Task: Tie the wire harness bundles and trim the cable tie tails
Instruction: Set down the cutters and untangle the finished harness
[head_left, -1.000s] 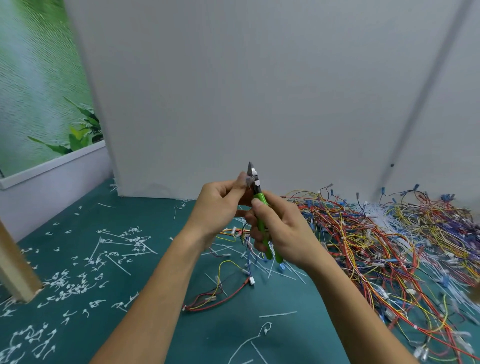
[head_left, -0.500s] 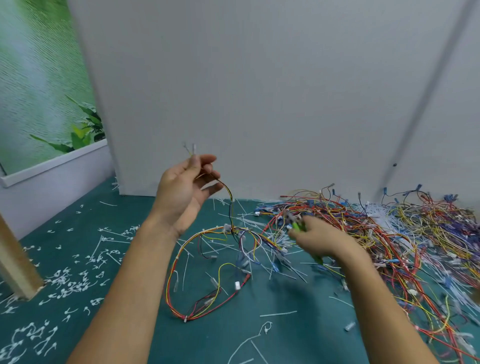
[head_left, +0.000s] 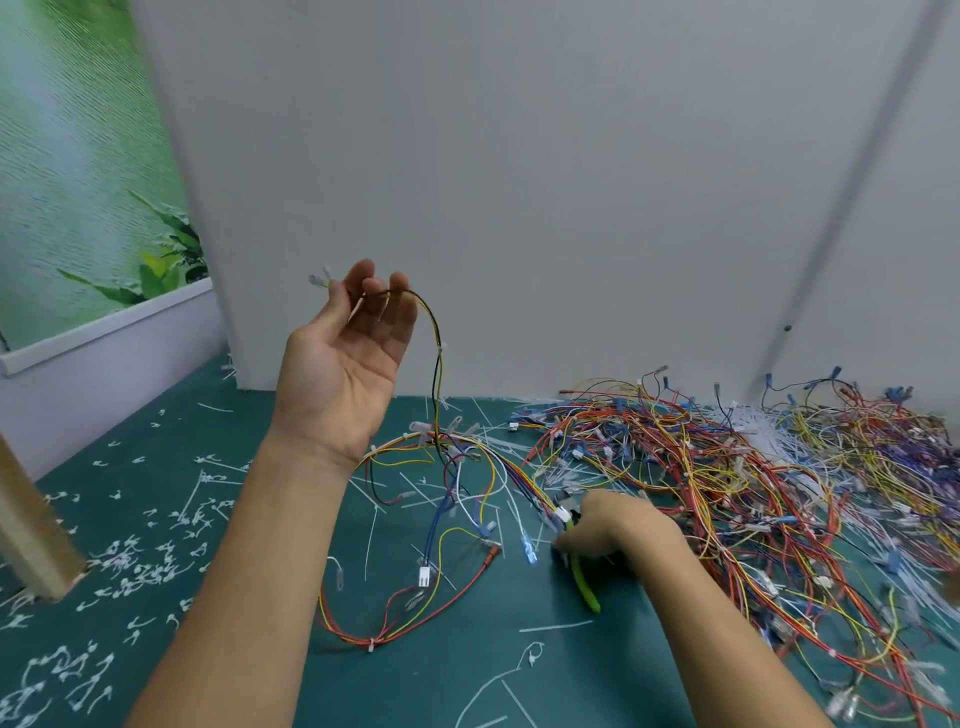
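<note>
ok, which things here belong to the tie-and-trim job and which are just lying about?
In the job: left hand pinching the lifted multicoloured wire harness; right hand holding the green-handled cutters; tangled pile of coloured wire harnesses; long white cable ties.
Lying about: short white clipped tie tails on the teal mat; pale wooden post; leafy green wall poster.

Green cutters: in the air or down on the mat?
Down. The green cutters lie flat on the teal mat, with the right hand covering their head; whether it grips them, cannot tell.
</note>
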